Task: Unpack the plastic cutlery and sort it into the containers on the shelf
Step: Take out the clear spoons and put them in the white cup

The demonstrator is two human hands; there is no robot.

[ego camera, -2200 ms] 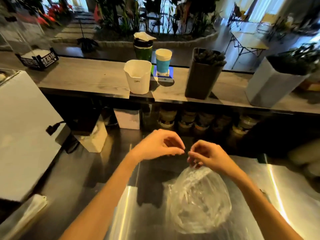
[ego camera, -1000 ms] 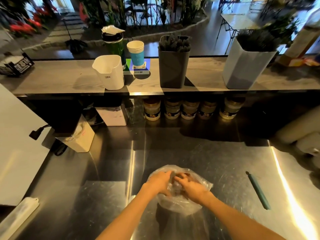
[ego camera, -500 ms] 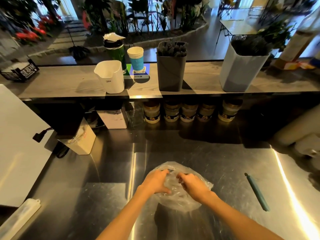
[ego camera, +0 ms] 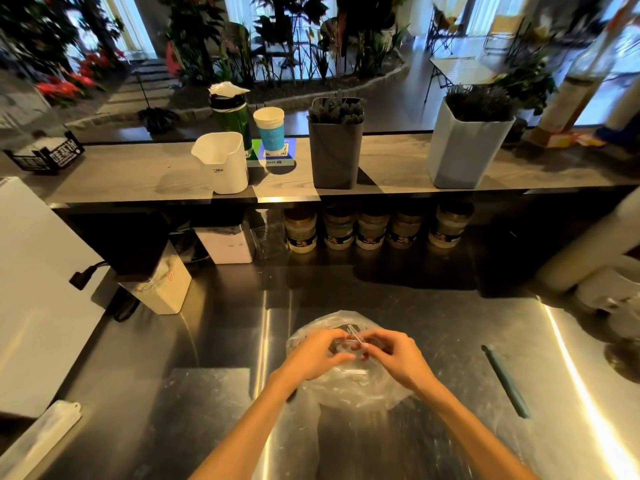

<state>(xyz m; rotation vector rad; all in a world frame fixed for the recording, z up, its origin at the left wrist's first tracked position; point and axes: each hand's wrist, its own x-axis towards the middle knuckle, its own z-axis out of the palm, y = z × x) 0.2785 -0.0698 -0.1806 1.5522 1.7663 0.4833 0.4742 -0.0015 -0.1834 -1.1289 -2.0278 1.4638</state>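
A clear plastic bag (ego camera: 349,389) of cutlery lies on the steel counter (ego camera: 214,341) in front of me. My left hand (ego camera: 317,355) and my right hand (ego camera: 394,356) meet over its top, both pinching the bag's gathered plastic. A thin clear piece (ego camera: 356,332) sticks up between the fingertips. On the wooden shelf (ego camera: 138,168) stand a white container (ego camera: 221,162), a dark grey container (ego camera: 334,157) full of dark cutlery, and a pale blue container (ego camera: 467,150), also full of dark cutlery.
A teal stick (ego camera: 507,381) lies on the counter to the right. A green bottle (ego camera: 230,114) and a paper cup (ego camera: 269,128) stand behind the white container. Several jars (ego camera: 370,228) line up under the shelf. A white box (ego camera: 162,285) and a flat white appliance (ego camera: 31,289) sit left.
The bag came down from in front of me to the counter. My hands have shifted on its top, and a thin clear piece now shows between my fingertips.
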